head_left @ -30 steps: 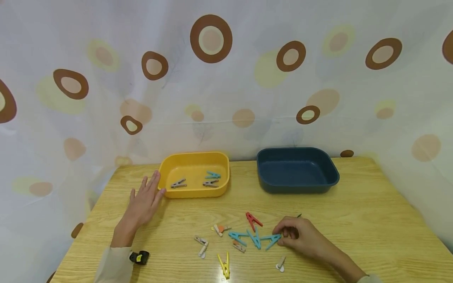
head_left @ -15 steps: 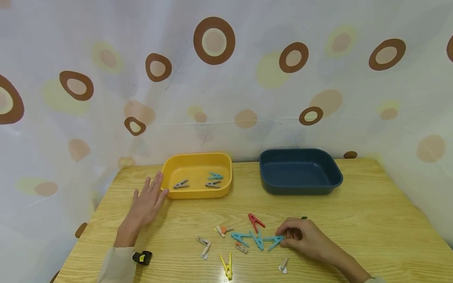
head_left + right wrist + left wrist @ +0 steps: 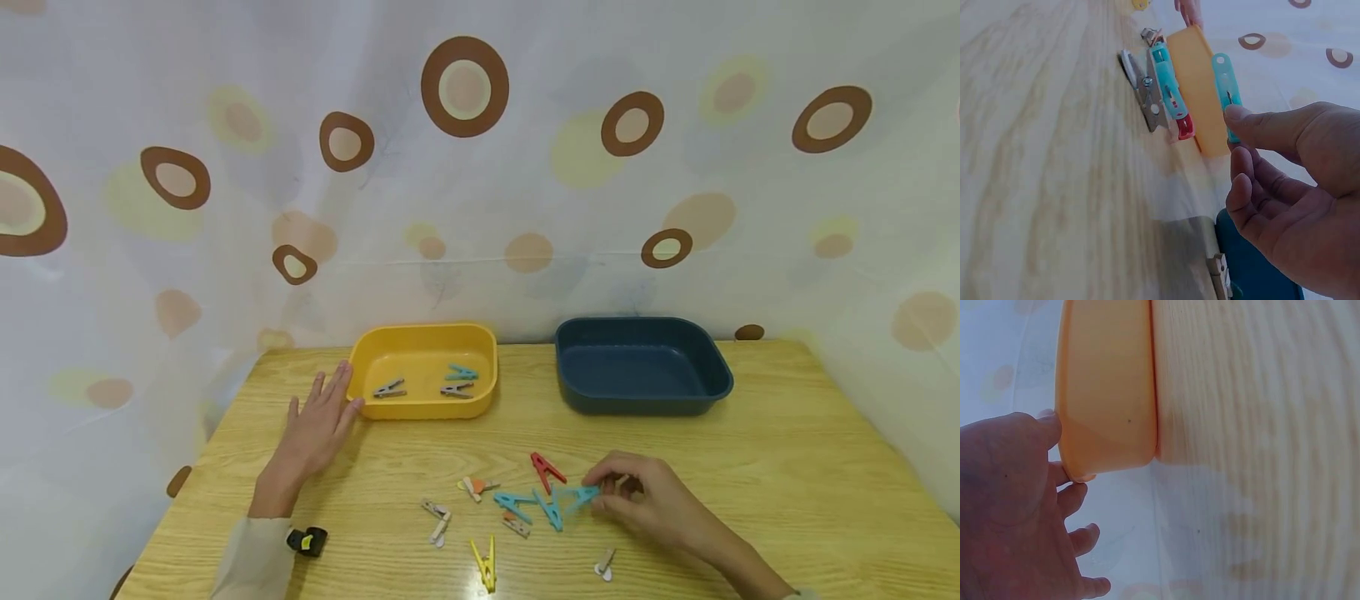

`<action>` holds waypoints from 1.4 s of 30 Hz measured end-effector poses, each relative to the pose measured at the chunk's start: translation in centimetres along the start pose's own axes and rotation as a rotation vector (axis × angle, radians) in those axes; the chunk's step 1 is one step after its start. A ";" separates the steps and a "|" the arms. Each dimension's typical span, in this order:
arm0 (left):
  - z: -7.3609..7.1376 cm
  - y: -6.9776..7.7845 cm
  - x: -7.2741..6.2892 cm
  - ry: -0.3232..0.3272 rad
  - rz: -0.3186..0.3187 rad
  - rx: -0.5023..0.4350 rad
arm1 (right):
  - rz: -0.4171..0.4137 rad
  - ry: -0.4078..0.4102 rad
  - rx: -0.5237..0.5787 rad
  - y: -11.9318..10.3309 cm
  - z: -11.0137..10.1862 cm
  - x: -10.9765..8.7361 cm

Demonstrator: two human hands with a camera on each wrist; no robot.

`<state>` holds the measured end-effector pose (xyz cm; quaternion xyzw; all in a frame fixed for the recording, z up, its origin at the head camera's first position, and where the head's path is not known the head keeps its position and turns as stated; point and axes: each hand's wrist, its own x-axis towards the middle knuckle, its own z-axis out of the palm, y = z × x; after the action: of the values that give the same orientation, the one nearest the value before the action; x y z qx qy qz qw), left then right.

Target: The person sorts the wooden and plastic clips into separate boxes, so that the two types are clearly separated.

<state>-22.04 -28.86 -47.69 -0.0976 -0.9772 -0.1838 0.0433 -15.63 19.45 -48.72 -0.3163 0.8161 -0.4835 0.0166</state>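
Observation:
Between the thumb and fingertips of my right hand [image 3: 648,504] is a light blue clothespin [image 3: 583,495]. In the right wrist view this pinched clothespin [image 3: 1227,87] stands above the tabletop, against the patterned backdrop. On the table just left of that hand lie two more light blue clothespins, one nearer [image 3: 549,508] and one farther left [image 3: 513,505], with a red clothespin [image 3: 547,472] behind them. My left hand [image 3: 315,429] rests with extended fingers at the left end of the yellow tray [image 3: 427,410]; in the left wrist view its thumb touches the tray's rim [image 3: 1061,425].
Two grey clothespins [image 3: 457,391] and a blue one [image 3: 462,372] lie in the yellow tray. A dark blue tray [image 3: 645,405] stands to its right. A yellow clothespin [image 3: 486,567] and several small wooden clips [image 3: 517,525] lie in front. A patterned cloth [image 3: 480,192] hangs behind the table.
My right hand has lifted the light blue clothespin slightly from the table. The left hand stays at the yellow tray. The head view has shifted a little, so everything appears farther right.

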 end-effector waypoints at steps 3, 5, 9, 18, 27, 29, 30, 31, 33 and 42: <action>0.1 0.0 0.0 0.008 0.004 -0.006 | 0.000 0.009 -0.011 -0.6 0.0 0.6; 0.1 0.1 -0.1 0.010 0.003 -0.010 | -0.001 0.012 -0.026 -0.9 0.0 1.1; 0.1 0.1 -0.2 0.008 -0.001 -0.012 | -0.012 0.015 -0.046 -1.5 0.1 2.1; 0.0 0.0 -0.2 0.010 0.003 -0.009 | 0.028 -0.006 -0.020 -2.7 0.4 3.9; 0.2 0.0 -0.2 0.017 0.005 -0.001 | 0.057 0.014 -0.020 -3.7 0.9 5.6; 0.2 0.1 -0.2 0.017 0.005 -0.002 | 0.057 0.017 -0.024 -3.8 1.0 6.0; 0.2 0.1 -0.2 0.016 0.004 -0.001 | 0.054 0.020 -0.026 -3.8 1.1 6.1; 0.2 0.1 -0.2 0.015 0.005 -0.001 | 0.052 0.024 -0.029 -3.9 1.2 6.3; 0.1 0.1 -0.3 0.014 0.005 -0.002 | 0.047 0.032 -0.031 -4.0 1.4 6.7; 0.1 0.2 -0.1 0.015 0.013 -0.002 | 0.011 0.067 -0.029 -4.1 2.2 8.8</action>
<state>-21.93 -28.65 -47.67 -0.1028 -0.9759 -0.1851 0.0517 -19.90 11.69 -44.09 -0.2957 0.8249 -0.4817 -0.0128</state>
